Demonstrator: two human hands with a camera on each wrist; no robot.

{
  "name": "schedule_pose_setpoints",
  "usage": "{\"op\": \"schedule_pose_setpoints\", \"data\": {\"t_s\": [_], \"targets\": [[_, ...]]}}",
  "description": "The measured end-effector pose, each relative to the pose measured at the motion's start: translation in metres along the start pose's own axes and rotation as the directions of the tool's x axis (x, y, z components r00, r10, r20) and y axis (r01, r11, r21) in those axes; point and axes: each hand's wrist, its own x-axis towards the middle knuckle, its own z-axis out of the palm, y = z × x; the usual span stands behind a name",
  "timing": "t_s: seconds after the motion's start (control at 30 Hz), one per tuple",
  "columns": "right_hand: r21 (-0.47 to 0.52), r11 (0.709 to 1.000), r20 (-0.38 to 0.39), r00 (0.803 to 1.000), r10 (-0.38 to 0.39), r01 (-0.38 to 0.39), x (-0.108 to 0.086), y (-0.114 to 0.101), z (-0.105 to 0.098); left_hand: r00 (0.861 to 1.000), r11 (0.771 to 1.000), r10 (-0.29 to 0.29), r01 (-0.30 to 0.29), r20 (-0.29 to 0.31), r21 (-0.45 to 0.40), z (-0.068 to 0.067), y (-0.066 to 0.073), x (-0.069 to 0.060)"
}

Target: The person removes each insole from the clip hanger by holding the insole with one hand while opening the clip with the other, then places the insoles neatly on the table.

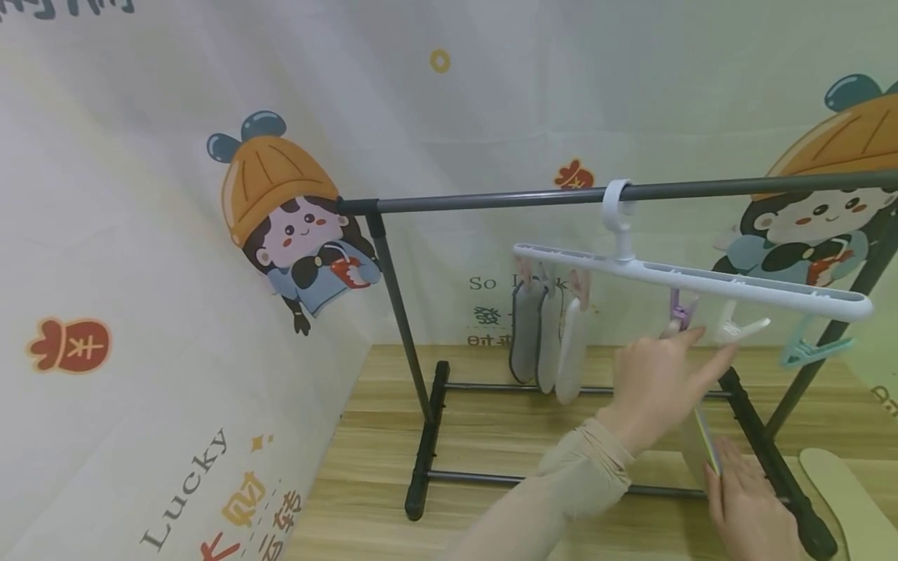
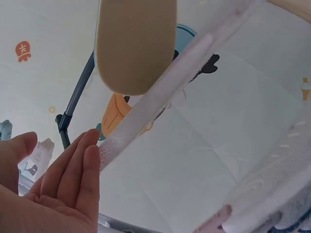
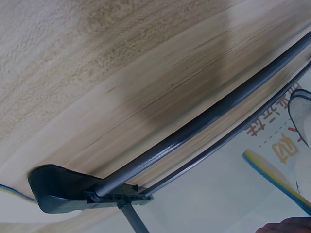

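Observation:
My left hand [image 1: 655, 389] is raised beside the purple clip [image 1: 680, 310] under the white hanger [image 1: 634, 269]. In the left wrist view its fingers [image 2: 73, 177] are fairly straight, the thumb stands apart, and the fingertips are beside a whitish strip [image 2: 160, 90]; I cannot tell whether they touch. Lower down, my right hand [image 1: 754, 502] pinches an insole [image 1: 701, 436] with a coloured edge between thumb and fingers. That insole's edge [image 3: 277, 180] shows beside the fingertips in the right wrist view. A tan insole [image 2: 138, 48] fills the left wrist view's top.
Several insoles [image 1: 571, 351] hang from clips at the hanger's left. A white clip [image 1: 737, 323] and a teal clip [image 1: 814, 347] hang at its right. The hanger hooks over a dark rack bar [image 1: 491, 200]. Another insole [image 1: 852, 499] lies on the wooden surface beside the rack's foot [image 1: 807, 510].

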Motion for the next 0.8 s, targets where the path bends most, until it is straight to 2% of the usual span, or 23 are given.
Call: {"op": "schedule_pose_setpoints", "data": {"t_s": [0.17,0.3,0.4,0.47,0.53,0.57,0.7,0.8], "targets": [[0.003,1.000,0.010,1.000,0.008,-0.008,-0.002,0.001,0.000,0.995,0.998,0.063,-0.065,-0.077,-0.021,-0.004,-0.007,-0.019],[0.001,1.000,-0.031,0.999,0.004,-0.004,-0.002,0.001,-0.001,0.989,0.994,0.089,-0.096,-0.122,-0.052,-0.010,-0.013,-0.031],[0.008,1.000,-0.055,0.998,0.008,-0.007,-0.004,0.002,-0.002,0.985,0.991,0.070,-0.087,-0.159,-0.101,-0.013,-0.017,-0.038],[0.017,1.000,-0.050,0.999,0.016,-0.016,-0.006,0.003,-0.002,0.985,0.989,0.042,-0.064,-0.166,-0.133,-0.014,-0.021,-0.043],[0.020,0.999,-0.038,0.998,0.041,-0.041,-0.007,0.005,-0.005,0.987,0.976,0.001,-0.036,-0.159,-0.215,-0.015,-0.025,-0.047],[0.021,0.998,-0.027,0.998,0.061,-0.061,-0.008,0.006,-0.007,0.987,0.973,-0.014,-0.024,-0.160,-0.229,-0.016,-0.027,-0.049],[0.017,0.990,0.003,0.990,0.143,-0.143,-0.010,0.015,-0.020,0.985,0.963,-0.067,0.023,-0.157,-0.267,-0.017,-0.036,-0.055],[0.026,0.983,0.033,0.983,0.179,-0.180,-0.011,0.027,-0.029,0.982,0.969,-0.089,0.047,-0.168,-0.242,-0.017,-0.042,-0.060]]}}
